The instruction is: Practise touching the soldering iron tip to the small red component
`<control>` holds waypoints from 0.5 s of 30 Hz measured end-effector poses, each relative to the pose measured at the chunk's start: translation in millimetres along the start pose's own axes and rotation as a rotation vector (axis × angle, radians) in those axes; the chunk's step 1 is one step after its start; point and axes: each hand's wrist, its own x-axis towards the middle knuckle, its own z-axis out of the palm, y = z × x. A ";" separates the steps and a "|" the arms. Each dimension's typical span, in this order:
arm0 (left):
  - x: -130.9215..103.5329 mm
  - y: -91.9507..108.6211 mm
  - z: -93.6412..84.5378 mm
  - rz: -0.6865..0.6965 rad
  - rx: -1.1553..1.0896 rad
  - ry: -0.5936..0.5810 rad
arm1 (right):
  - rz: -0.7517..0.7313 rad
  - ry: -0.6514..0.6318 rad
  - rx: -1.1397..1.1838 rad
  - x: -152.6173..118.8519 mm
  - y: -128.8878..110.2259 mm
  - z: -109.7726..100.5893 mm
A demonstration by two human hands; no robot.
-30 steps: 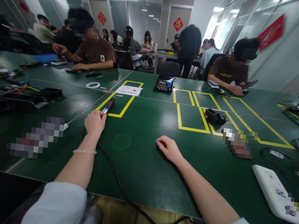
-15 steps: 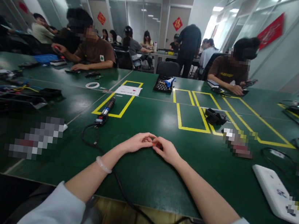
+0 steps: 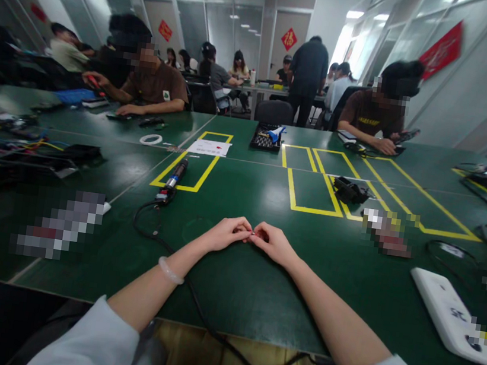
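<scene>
My left hand point(image 3: 230, 233) and my right hand point(image 3: 274, 243) meet at the fingertips just above the green table point(image 3: 228, 300). Both are closed in a pinch. Something tiny shows where the fingertips touch, too small to name. A pale bracelet point(image 3: 171, 270) circles my left wrist. Beyond my left hand lies a cylindrical electric tool point(image 3: 175, 176), dark with a silver and blue middle. Its black cable point(image 3: 203, 316) runs under my left forearm and over the table's front edge.
Yellow tape rectangles point(image 3: 316, 210) mark the table. A black clip-like part point(image 3: 350, 190), a black tray point(image 3: 266, 137), a white tape roll point(image 3: 150, 139) and a paper sheet point(image 3: 210, 147) lie farther off. A white power-bank-like case point(image 3: 454, 318) is at right. Co-workers sit opposite and at left.
My fingers have shifted slightly at the point where they meet; the right hand turned a little. My arms and the things on the table look the same.
</scene>
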 end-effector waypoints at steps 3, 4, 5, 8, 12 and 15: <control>-0.6 1.6 0.4 0.006 0.026 0.016 | 0.012 0.000 0.011 0.2 1.2 0.5; -1.0 2.9 1.1 0.021 0.048 0.029 | 0.026 0.005 0.014 0.4 1.5 0.5; -1.3 4.5 2.0 0.042 0.081 0.048 | 0.040 0.010 0.021 0.6 1.6 0.5; -2.3 9.3 4.4 0.107 0.202 0.095 | 0.066 0.007 0.050 1.0 1.4 0.5; -3.0 9.8 4.0 0.105 0.249 0.114 | 0.055 0.016 0.128 0.6 1.1 1.5; -3.7 8.3 2.8 0.092 0.236 0.113 | 0.017 0.008 0.168 0.1 1.3 2.5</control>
